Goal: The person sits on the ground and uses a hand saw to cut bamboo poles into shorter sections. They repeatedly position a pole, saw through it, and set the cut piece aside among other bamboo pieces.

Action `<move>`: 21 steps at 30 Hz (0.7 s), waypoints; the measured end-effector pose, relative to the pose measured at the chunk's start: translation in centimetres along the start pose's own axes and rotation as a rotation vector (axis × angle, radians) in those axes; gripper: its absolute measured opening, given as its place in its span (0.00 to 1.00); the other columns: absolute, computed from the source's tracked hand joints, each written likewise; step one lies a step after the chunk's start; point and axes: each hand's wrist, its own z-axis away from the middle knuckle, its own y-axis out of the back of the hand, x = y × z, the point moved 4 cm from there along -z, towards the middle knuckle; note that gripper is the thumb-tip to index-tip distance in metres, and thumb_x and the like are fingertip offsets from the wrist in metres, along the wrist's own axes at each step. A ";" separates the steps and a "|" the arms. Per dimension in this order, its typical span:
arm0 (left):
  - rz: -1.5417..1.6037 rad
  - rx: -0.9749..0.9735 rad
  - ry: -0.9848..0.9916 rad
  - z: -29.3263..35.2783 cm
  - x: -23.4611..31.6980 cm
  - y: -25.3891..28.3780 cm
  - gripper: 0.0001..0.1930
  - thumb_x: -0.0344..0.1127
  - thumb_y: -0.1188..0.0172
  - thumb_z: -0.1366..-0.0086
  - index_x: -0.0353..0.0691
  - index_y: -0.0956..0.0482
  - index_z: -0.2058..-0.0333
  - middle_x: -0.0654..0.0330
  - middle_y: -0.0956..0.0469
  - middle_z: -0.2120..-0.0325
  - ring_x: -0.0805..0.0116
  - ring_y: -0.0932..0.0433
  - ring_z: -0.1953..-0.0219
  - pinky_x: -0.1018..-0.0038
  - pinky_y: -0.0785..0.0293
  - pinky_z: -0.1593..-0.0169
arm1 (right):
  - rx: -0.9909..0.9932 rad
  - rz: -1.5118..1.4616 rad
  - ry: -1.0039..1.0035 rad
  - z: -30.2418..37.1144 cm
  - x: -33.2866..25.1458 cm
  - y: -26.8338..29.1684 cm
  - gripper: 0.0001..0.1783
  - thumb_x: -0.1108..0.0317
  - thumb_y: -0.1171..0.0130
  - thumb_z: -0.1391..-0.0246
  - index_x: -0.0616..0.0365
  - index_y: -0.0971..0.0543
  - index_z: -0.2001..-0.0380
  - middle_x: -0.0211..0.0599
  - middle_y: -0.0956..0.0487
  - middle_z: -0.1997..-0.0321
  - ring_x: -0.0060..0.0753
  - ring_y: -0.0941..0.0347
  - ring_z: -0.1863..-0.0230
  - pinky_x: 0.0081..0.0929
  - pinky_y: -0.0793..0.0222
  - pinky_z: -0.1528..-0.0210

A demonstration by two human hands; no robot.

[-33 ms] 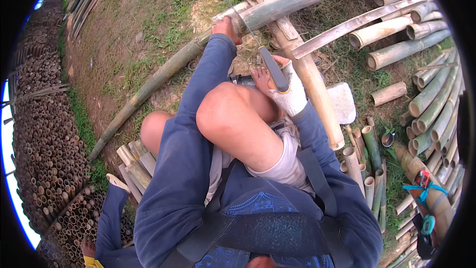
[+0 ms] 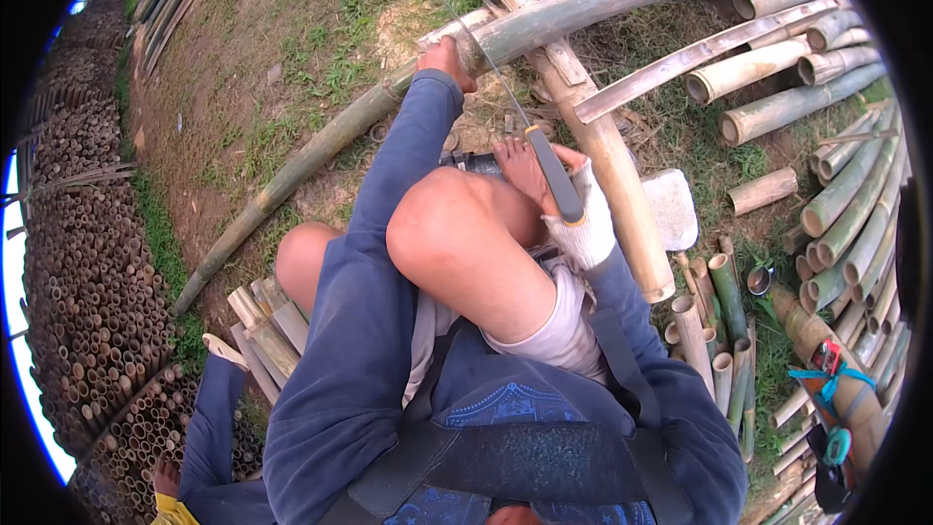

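A long greenish bamboo pole (image 2: 603, 12) lies across a pale bamboo support (image 2: 614, 170) and curves down to the left. My bare left hand (image 2: 447, 60) is wrapped round this pole, left of the support. My right hand (image 2: 589, 222), in a white knit glove, grips the grey and yellow handle of a handsaw (image 2: 555, 178). Its thin blade crosses the pole just right of my left hand; I cannot tell how deep it sits. Part of the right hand's fingers is hidden behind the handle. My bare foot (image 2: 520, 165) shows close beside the handle.
Cut bamboo lengths (image 2: 768, 117) lie at the right, with more standing near the right elbow (image 2: 724, 297). A whitish slab (image 2: 670, 209) lies beside the support. Stacked bamboo tubes (image 2: 97, 282) fill the left. Another person's leg (image 2: 209, 428) shows at lower left.
My right hand has drawn the saw back toward my body, down and slightly right, so more blade shows on the near side of the pole. My left hand stays on the pole.
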 end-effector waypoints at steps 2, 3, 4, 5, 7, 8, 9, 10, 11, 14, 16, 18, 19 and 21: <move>0.001 0.052 -0.043 -0.7 -0.1 -0.1 0.48 0.44 0.17 0.59 0.32 0.31 0.40 0.39 0.20 0.48 0.43 0.18 0.46 0.58 0.20 0.40 | 0.072 0.095 -0.011 7.1 -0.8 3.1 0.28 0.79 0.42 0.46 0.65 0.29 0.40 0.49 0.23 0.42 0.38 0.22 0.47 0.31 0.27 0.44; -0.003 0.050 -0.045 -0.9 -0.2 -0.4 0.50 0.44 0.17 0.59 0.32 0.33 0.39 0.38 0.22 0.46 0.43 0.19 0.45 0.59 0.21 0.39 | 0.085 0.148 0.069 9.8 -1.9 4.2 0.29 0.79 0.43 0.47 0.64 0.29 0.40 0.49 0.23 0.44 0.38 0.23 0.49 0.31 0.27 0.47; 0.020 0.055 -0.024 -1.2 -0.3 -0.5 0.50 0.43 0.17 0.59 0.32 0.34 0.38 0.38 0.23 0.45 0.43 0.19 0.44 0.59 0.21 0.39 | 0.041 0.216 0.049 11.4 -2.9 4.7 0.29 0.79 0.43 0.48 0.62 0.29 0.40 0.48 0.23 0.45 0.38 0.23 0.51 0.32 0.27 0.50; 0.038 0.053 -0.008 -1.3 -0.3 -0.6 0.51 0.43 0.17 0.59 0.32 0.34 0.38 0.38 0.24 0.44 0.43 0.19 0.43 0.59 0.21 0.39 | 0.043 0.251 0.092 11.2 -4.0 4.9 0.29 0.78 0.43 0.48 0.62 0.29 0.40 0.47 0.23 0.46 0.38 0.23 0.52 0.32 0.27 0.51; 0.048 0.068 0.009 -1.4 -0.3 -0.4 0.52 0.43 0.17 0.59 0.32 0.35 0.37 0.38 0.25 0.42 0.43 0.20 0.43 0.59 0.22 0.38 | 0.049 0.245 0.026 6.2 -3.9 3.1 0.29 0.77 0.43 0.48 0.62 0.29 0.40 0.47 0.23 0.47 0.36 0.24 0.51 0.31 0.29 0.49; 0.052 0.075 0.023 -1.1 -0.2 -0.3 0.52 0.43 0.17 0.59 0.32 0.36 0.37 0.38 0.26 0.42 0.43 0.20 0.43 0.59 0.22 0.38 | 0.045 0.094 -0.032 1.5 -2.7 1.8 0.29 0.77 0.43 0.47 0.64 0.28 0.40 0.47 0.22 0.47 0.36 0.25 0.48 0.32 0.28 0.45; 0.061 0.026 0.044 -0.7 -0.1 -0.5 0.51 0.43 0.17 0.59 0.32 0.36 0.37 0.37 0.26 0.41 0.42 0.20 0.43 0.59 0.22 0.38 | 0.014 -0.082 -0.051 -3.4 -1.3 -0.1 0.28 0.77 0.41 0.46 0.65 0.28 0.40 0.47 0.22 0.46 0.37 0.25 0.44 0.33 0.29 0.41; 0.069 0.033 0.032 -0.5 0.1 -0.2 0.50 0.44 0.17 0.59 0.33 0.34 0.39 0.38 0.23 0.44 0.43 0.19 0.44 0.59 0.22 0.38 | 0.002 -0.091 0.012 -7.2 -0.3 -2.0 0.27 0.77 0.39 0.46 0.63 0.27 0.41 0.46 0.22 0.47 0.34 0.24 0.45 0.31 0.30 0.40; 0.059 0.077 0.007 -0.3 0.3 0.2 0.49 0.44 0.17 0.59 0.33 0.33 0.39 0.39 0.22 0.45 0.43 0.19 0.44 0.60 0.21 0.39 | 0.020 -0.011 0.190 -11.3 0.6 -3.5 0.28 0.76 0.37 0.46 0.61 0.27 0.40 0.46 0.21 0.48 0.35 0.23 0.48 0.32 0.28 0.42; -0.011 0.044 -0.043 0.3 0.3 0.6 0.47 0.45 0.18 0.59 0.34 0.30 0.41 0.40 0.17 0.51 0.45 0.17 0.46 0.60 0.21 0.40 | -0.013 -0.085 0.047 -10.0 3.2 -3.9 0.30 0.77 0.38 0.47 0.60 0.28 0.39 0.48 0.21 0.46 0.37 0.22 0.47 0.33 0.28 0.42; -0.019 -0.024 -0.051 0.1 0.1 0.4 0.47 0.45 0.18 0.58 0.34 0.30 0.41 0.40 0.18 0.51 0.44 0.17 0.46 0.60 0.21 0.39 | -0.007 0.020 0.035 -2.9 2.5 -0.5 0.30 0.78 0.38 0.48 0.63 0.28 0.39 0.50 0.22 0.44 0.37 0.23 0.43 0.33 0.29 0.41; -0.001 0.024 -0.045 -0.4 -0.2 0.3 0.47 0.46 0.17 0.58 0.33 0.31 0.41 0.39 0.19 0.48 0.42 0.18 0.46 0.59 0.22 0.39 | 0.019 0.235 0.006 5.9 0.2 2.9 0.26 0.79 0.47 0.45 0.66 0.29 0.41 0.47 0.26 0.44 0.45 0.27 0.42 0.37 0.30 0.40; 0.013 -0.013 -0.030 -0.6 -0.4 0.0 0.48 0.46 0.17 0.58 0.33 0.31 0.41 0.39 0.20 0.48 0.42 0.18 0.45 0.59 0.22 0.39 | 0.014 0.359 0.015 9.5 -1.5 4.7 0.25 0.80 0.48 0.47 0.64 0.29 0.43 0.47 0.26 0.45 0.43 0.26 0.46 0.37 0.29 0.43; 0.038 0.018 -0.035 -1.0 -0.5 -0.2 0.49 0.47 0.17 0.59 0.33 0.32 0.40 0.38 0.21 0.46 0.41 0.19 0.44 0.58 0.22 0.38 | 0.027 0.445 0.074 11.2 -3.3 5.4 0.29 0.81 0.45 0.48 0.62 0.30 0.40 0.48 0.22 0.48 0.43 0.22 0.50 0.36 0.27 0.47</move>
